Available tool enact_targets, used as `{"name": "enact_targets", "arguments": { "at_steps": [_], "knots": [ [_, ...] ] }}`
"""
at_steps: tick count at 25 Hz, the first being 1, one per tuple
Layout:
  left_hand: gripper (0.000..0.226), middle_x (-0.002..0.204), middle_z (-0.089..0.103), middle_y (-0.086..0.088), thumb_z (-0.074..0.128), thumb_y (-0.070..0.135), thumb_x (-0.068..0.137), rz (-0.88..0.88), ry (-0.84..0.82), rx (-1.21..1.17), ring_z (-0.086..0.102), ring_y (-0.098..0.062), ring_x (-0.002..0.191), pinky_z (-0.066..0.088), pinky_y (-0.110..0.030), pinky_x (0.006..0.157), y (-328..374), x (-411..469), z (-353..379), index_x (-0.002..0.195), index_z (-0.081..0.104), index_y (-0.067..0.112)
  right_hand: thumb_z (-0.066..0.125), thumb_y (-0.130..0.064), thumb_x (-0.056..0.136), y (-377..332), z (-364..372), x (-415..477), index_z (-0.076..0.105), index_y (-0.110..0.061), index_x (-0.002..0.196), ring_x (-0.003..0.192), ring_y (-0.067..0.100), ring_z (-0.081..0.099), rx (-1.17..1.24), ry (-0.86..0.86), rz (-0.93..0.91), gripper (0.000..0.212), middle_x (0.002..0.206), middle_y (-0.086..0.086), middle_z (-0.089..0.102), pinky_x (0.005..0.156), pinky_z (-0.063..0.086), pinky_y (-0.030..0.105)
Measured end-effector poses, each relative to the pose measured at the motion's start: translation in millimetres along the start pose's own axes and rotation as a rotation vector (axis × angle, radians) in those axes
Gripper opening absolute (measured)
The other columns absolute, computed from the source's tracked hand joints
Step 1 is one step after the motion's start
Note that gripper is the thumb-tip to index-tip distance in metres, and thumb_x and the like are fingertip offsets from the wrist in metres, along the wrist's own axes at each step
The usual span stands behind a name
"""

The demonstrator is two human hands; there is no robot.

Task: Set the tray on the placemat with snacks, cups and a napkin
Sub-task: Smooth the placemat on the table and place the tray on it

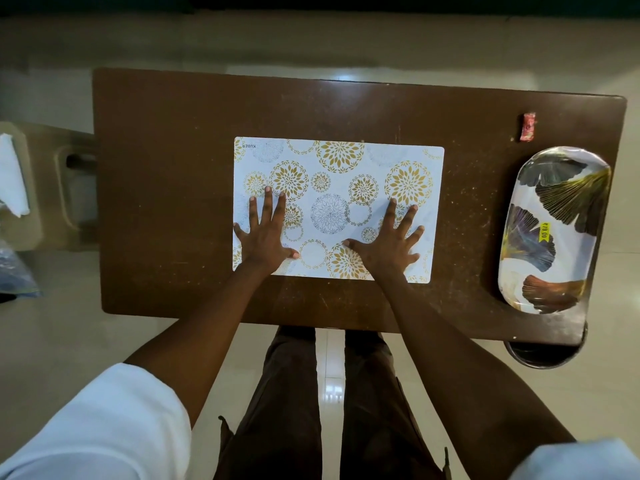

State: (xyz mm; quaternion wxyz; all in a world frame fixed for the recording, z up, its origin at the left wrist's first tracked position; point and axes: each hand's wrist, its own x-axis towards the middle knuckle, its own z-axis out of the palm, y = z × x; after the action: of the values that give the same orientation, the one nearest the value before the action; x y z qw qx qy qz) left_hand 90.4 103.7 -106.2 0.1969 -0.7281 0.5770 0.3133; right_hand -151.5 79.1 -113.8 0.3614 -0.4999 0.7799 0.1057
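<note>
A white placemat (337, 188) with gold and grey flower circles lies flat in the middle of the brown table (166, 188). My left hand (266, 233) rests palm down on its near left part, fingers spread. My right hand (393, 242) lies flat on its near right part, fingers spread too. An oval white tray (550, 230) printed with leaf shapes and a yellow price sticker sits at the table's right end, apart from the mat. A small red snack packet (527, 127) lies beyond the tray. No cups are in view.
A beige plastic chair (52, 188) stands left of the table with white napkin paper (12, 178) on it. A bluish plastic bag (15, 271) lies on the floor below it. A dark round stool (543, 351) shows under the table's near right corner.
</note>
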Motion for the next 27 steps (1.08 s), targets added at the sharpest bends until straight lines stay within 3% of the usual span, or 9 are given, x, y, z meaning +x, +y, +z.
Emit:
{"name": "enact_targets", "arguments": {
  "at_steps": [4, 6, 8, 10, 14, 17, 21, 24, 27],
  "knots": [
    [0.124, 0.174, -0.015, -0.006, 0.064, 0.078, 0.078, 0.179, 0.089, 0.06, -0.009, -0.034, 0.162, 0.007, -0.063, 0.128, 41.0, 3.5, -11.8, 0.167, -0.002, 0.023, 0.063, -0.084, 0.074, 28.9, -26.5, 3.7, -0.002, -0.035, 0.164, 0.16, 0.038, 0.0, 0.004, 0.094, 0.037, 0.121, 0.174, 0.003, -0.012, 0.122, 0.012, 0.066],
    [0.116, 0.175, -0.008, -0.008, 0.064, 0.073, 0.084, 0.292, 0.105, 0.016, -0.002, -0.033, 0.163, 0.013, -0.055, 0.131, 95.3, 12.7, -25.4, 0.167, 0.006, 0.018, 0.066, -0.067, 0.086, 63.6, -51.2, 5.4, 0.018, -0.024, 0.163, 0.157, 0.037, 0.018, 0.076, 0.223, 0.064, 0.101, 0.172, 0.011, 0.012, 0.123, 0.021, 0.056],
    [0.1, 0.175, 0.001, -0.007, 0.064, 0.061, 0.091, 0.396, 0.084, -0.093, 0.007, -0.029, 0.163, 0.024, -0.049, 0.13, 170.9, 20.6, -42.7, 0.166, 0.015, 0.017, 0.067, -0.043, 0.094, 107.0, -78.9, 3.2, 0.045, -0.009, 0.148, 0.144, 0.041, 0.038, 0.216, 0.399, 0.102, 0.068, 0.158, 0.02, 0.038, 0.116, 0.034, 0.049],
    [0.083, 0.174, 0.012, -0.005, 0.063, 0.051, 0.097, 0.482, 0.071, -0.16, 0.019, -0.029, 0.161, 0.034, -0.047, 0.124, 255.6, 27.5, -63.1, 0.164, 0.026, 0.019, 0.068, -0.029, 0.096, 152.1, -105.6, -3.3, 0.059, -0.002, 0.132, 0.132, 0.041, 0.047, 0.453, 0.555, 0.213, 0.047, 0.141, 0.023, 0.051, 0.11, 0.04, 0.045],
    [0.066, 0.165, 0.035, -0.013, 0.058, 0.037, 0.103, 0.66, 0.015, -0.116, 0.036, -0.031, 0.152, 0.037, -0.041, 0.121, 406.7, 42.5, -98.3, 0.16, 0.034, 0.012, 0.075, -0.034, 0.087, 235.1, -131.1, -21.5, 0.065, 0.012, 0.12, 0.113, 0.042, 0.061, 0.857, 0.828, 0.557, 0.058, 0.118, 0.032, 0.065, 0.1, 0.047, 0.041],
    [0.058, 0.156, 0.046, -0.018, 0.056, 0.026, 0.105, 0.793, -0.014, -0.024, 0.042, -0.03, 0.147, 0.032, -0.031, 0.117, 494.4, 58.2, -108.7, 0.155, 0.04, 0.002, 0.082, -0.021, 0.085, 283.1, -130.5, -23.2, 0.063, 0.008, 0.116, 0.114, 0.041, 0.064, 1.147, 0.81, 0.849, 0.047, 0.118, 0.026, 0.068, 0.1, 0.05, 0.045],
    [0.057, 0.161, 0.042, -0.017, 0.053, 0.02, 0.105, 0.75, -0.008, 0.09, 0.037, -0.031, 0.152, 0.029, -0.038, 0.125, 552.8, 92.3, -101.2, 0.157, 0.038, 0.004, 0.083, -0.017, 0.084, 302.8, -119.1, -8.1, 0.062, -0.003, 0.115, 0.101, 0.03, 0.068, 1.384, 0.776, 1.053, 0.04, 0.109, 0.013, 0.07, 0.093, 0.053, 0.035],
    [0.045, 0.147, 0.058, -0.019, 0.053, 0.012, 0.101, 0.7, -0.01, 0.126, 0.053, -0.035, 0.139, 0.043, -0.045, 0.117, 561.4, 116.5, -90.5, 0.146, 0.054, 0.003, 0.083, -0.017, 0.085, 303.5, -104.5, 5.8, 0.063, -0.004, 0.118, 0.094, 0.029, 0.067, 1.593, 0.632, 1.106, 0.041, 0.114, 0.018, 0.071, 0.095, 0.059, 0.049],
    [0.039, 0.135, 0.068, -0.017, 0.053, -0.003, 0.095, 0.71, -0.007, 0.132, 0.062, -0.033, 0.128, 0.051, -0.042, 0.109, 556.0, 136.8, -87.2, 0.13, 0.07, 0.002, 0.079, -0.009, 0.088, 303.0, -94.3, 15.1, 0.063, 0.0, 0.123, 0.094, 0.029, 0.065, 1.694, 0.522, 1.067, 0.039, 0.122, 0.024, 0.069, 0.092, 0.058, 0.05]
  ]
}}
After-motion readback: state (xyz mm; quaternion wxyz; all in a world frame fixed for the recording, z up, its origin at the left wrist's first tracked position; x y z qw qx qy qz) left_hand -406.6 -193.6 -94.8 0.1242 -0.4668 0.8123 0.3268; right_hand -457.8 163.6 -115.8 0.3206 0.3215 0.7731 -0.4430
